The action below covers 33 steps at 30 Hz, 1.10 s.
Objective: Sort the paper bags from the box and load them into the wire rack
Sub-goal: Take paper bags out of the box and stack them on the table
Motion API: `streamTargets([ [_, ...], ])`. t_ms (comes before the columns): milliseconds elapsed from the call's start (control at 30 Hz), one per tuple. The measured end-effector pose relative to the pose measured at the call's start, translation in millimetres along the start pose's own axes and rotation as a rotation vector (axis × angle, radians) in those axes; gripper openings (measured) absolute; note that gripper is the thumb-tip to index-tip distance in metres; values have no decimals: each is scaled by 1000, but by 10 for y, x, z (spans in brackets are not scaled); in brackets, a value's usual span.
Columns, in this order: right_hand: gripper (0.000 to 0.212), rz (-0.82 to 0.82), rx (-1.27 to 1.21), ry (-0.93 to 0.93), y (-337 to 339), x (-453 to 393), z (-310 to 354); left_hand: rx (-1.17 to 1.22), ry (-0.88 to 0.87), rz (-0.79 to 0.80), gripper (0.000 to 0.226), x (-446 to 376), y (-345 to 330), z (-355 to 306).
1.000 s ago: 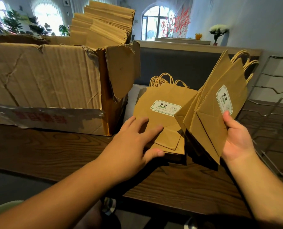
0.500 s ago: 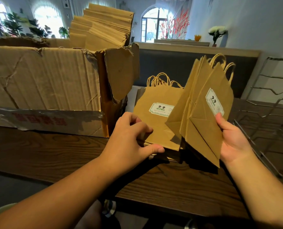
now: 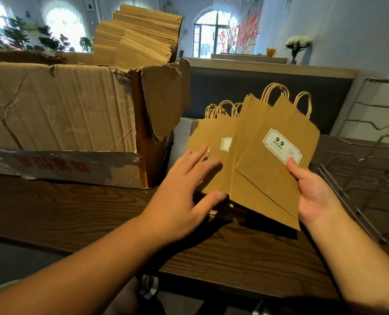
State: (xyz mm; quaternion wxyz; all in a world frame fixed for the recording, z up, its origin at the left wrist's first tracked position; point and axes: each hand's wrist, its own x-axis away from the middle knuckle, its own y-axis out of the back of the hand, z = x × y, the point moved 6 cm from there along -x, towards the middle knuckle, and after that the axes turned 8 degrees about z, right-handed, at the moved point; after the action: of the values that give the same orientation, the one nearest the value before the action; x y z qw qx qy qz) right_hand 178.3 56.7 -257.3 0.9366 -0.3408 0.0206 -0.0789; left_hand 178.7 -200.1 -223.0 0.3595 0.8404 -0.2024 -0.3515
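Observation:
My right hand (image 3: 314, 192) grips a fanned bundle of flat brown paper bags (image 3: 268, 160) with white labels and twisted handles, thumb pressed near the top label. My left hand (image 3: 186, 189) holds the lower left edge of another bag (image 3: 211, 142) lifted from the pile on the table, fingers spread over its face and thumb under its edge. A torn cardboard box (image 3: 75, 123) at the left holds a tall stack of more bags (image 3: 139, 39). The wire rack (image 3: 370, 160) stands at the right.
A dark wooden table (image 3: 234, 253) carries everything. A dark padded bench back (image 3: 234, 92) runs behind the table. The box's torn flap (image 3: 166, 98) hangs close to the bags' left side. My knees show below the table's near edge.
My right hand swung its bundle left and flatter, over the pile. My left hand uncurled, and now holds a bag's lower edge with fingers spread on its face.

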Motion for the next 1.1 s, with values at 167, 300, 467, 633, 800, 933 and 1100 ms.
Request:
streamTargets([
  [167, 70, 35, -11, -8, -30, 12, 6, -117, -17, 44, 58, 20, -4, 52],
  [300, 67, 41, -18, -5, -20, 2, 11, -141, -5, 45, 63, 25, 81, 36],
  [467, 64, 44, -3, 9, -8, 8, 38, -293, -278, -121, 70, 40, 141, -348],
  [633, 96, 85, -13, 17, -11, 21, 49, -350, -397, -167, 38, -47, 119, -591],
  [800, 94, 131, -61, 19, -33, 48, 70, -380, -255, -9, 72, -121, 69, -589],
  [933, 54, 140, -110, 34, -100, 112, 108, -427, -188, 136, 76, -139, 50, -614],
  [1100, 45, 120, -95, 42, -90, 121, 122, -290, -172, 237, 80, -176, 6, -614],
])
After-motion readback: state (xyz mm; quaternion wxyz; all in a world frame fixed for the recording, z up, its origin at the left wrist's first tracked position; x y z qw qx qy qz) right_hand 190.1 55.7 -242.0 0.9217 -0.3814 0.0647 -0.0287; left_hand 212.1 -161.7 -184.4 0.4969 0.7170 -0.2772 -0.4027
